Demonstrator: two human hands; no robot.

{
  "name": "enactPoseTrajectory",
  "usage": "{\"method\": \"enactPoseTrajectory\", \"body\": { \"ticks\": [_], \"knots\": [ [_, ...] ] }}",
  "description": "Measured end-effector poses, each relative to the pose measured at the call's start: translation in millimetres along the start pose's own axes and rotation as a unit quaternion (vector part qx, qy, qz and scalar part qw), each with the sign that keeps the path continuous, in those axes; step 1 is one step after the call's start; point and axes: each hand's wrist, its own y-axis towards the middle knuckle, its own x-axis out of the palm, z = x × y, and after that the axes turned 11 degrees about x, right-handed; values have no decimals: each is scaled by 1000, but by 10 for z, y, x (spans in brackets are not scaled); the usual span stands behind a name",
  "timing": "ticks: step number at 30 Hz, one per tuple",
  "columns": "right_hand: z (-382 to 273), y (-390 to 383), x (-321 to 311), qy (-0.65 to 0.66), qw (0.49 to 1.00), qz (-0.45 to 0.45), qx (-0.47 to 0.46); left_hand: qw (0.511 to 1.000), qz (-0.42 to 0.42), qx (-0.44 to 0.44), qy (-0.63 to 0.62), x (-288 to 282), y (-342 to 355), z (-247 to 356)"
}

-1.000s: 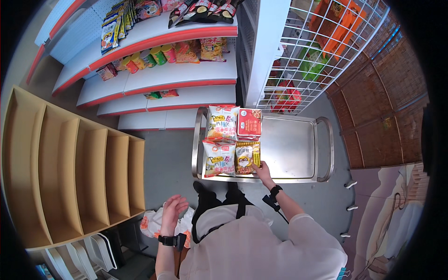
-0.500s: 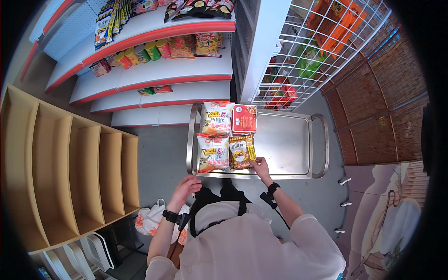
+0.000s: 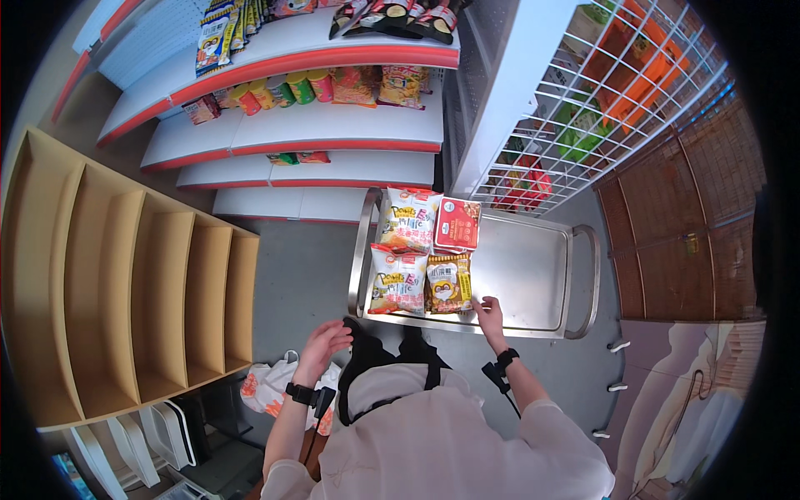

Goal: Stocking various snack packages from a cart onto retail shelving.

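Observation:
My right hand point(image 3: 489, 315) is just off the lower right corner of a brown and yellow snack bag point(image 3: 449, 283), fingers apart and holding nothing. The bag lies on a steel trolley point(image 3: 525, 271). To its left, a white puffed snack bag point(image 3: 398, 281) lies flat, and a matching white bag point(image 3: 412, 221) is behind that one. A red box point(image 3: 457, 223) sits behind the brown and yellow bag. Held in the air in front of the trolley's left end, my left hand point(image 3: 327, 343) is empty with its fingers stretched out.
White shelves point(image 3: 333, 129) with red edges, holding snack bags and canisters, stand beyond the trolley. At the left is a wooden shelf unit point(image 3: 158, 283). A white wire rack point(image 3: 575, 125) rises at the back right. A white and orange bag point(image 3: 271, 385) lies on the floor.
My right hand has drawn back slightly from the brown and yellow bag's edge. The whole scene has shifted and tilted as my head turned. My left hand stays empty beside the trolley.

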Motion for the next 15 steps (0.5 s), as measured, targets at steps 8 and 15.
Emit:
{"method": "enactPoseTrajectory", "body": {
  "ticks": [8,15],
  "knots": [
    [-673,-338,3,32,994,8,-103,1000,15,25,3,-314,71,145],
    [-1531,-781,533,135,980,-101,-106,994,14,80,73,-717,267,651]
  ]
}}
